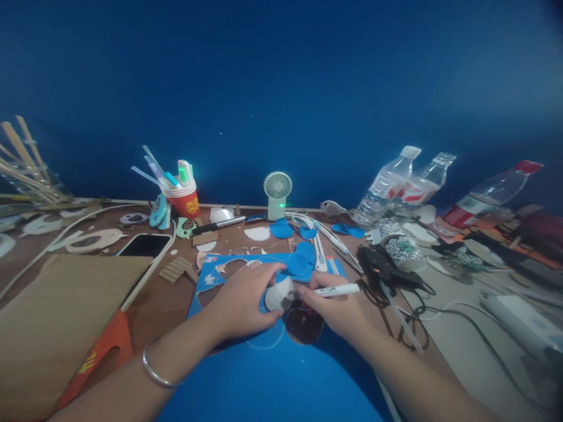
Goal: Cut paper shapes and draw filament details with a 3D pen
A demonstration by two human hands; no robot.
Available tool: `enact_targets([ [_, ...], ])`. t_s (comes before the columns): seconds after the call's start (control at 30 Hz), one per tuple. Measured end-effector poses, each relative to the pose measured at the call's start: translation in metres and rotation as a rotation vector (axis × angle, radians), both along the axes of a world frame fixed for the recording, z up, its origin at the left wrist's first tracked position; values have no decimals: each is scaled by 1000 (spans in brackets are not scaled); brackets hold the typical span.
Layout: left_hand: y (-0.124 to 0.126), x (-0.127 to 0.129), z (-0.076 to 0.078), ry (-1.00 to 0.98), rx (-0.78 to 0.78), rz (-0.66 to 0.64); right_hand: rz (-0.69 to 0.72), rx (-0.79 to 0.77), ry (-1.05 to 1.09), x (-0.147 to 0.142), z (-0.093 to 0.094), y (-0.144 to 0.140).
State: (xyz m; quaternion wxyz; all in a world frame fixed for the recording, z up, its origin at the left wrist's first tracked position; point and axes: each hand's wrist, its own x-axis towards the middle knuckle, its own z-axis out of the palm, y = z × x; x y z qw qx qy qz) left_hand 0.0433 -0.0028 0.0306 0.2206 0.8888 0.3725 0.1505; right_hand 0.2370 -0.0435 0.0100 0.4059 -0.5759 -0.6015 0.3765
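Note:
My left hand [248,299] curves round a small white rounded piece [278,294], its fingers and thumb gripping the edges just above a blue sheet [264,381]. A white acrylic marker [336,290] is pinched in my right hand [332,305], its tip close to the white piece; whether it touches is hard to make out. Below the piece, the sheet has a round cut-out [304,325] with a pale drawn curve beside it. Just beyond my hands lie a blue disc [298,264] and a white-handled cutter [319,252].
A small fan [277,187] stands by the wall, left of it a red paper cup [182,199] of markers. Plastic bottles [385,184] lean at the right. A black glue gun [391,269] with cords lies near my right arm. Brown cardboard [65,316] covers the left side.

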Motion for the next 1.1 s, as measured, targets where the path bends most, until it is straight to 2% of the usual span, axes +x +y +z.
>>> enact_targets([
  [0.27, 2, 0, -3, -1, -11, -2, -107, -74, 75, 0, -5, 3],
  [0.53, 1, -1, -1, 6, -17, 7, -157, -62, 175, 0, -7, 6],
  [0.8, 2, -1, 0, 17, -22, 12, -120, -44, 168, 2, -5, 6],
  [1.1, 2, 0, -1, 25, -18, 3, -36, -42, 14, 3, 3, 6],
])
